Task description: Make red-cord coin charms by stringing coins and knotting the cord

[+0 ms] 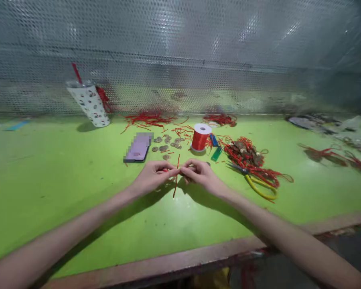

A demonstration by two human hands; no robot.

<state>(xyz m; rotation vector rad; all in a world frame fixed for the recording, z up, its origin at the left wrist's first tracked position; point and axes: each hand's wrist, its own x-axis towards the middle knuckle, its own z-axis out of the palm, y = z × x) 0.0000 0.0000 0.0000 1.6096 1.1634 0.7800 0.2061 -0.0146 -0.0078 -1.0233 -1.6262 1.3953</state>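
A short red cord [176,188] runs up and down between my fingertips, its two ends sticking out above and below. My left hand [155,173] pinches it from the left, with a bit of red showing inside the curled fingers. From the other side my right hand [198,173] pinches at the same spot, thumb against forefinger. Both hands hover a little above the green table, fingertips almost touching. Just beyond them lie several round coins [163,148] and a spool of red thread [200,138]. What the curled fingers hide I cannot make out.
A phone [138,148] lies left of the coins. Yellow-handled scissors [260,186] rest beside a heap of corded coins [243,154] at right. Green [217,153] and blue lighters [213,140] lie by the spool. A patterned cup [88,102] with a straw stands back left, before a mesh panel [174,60].
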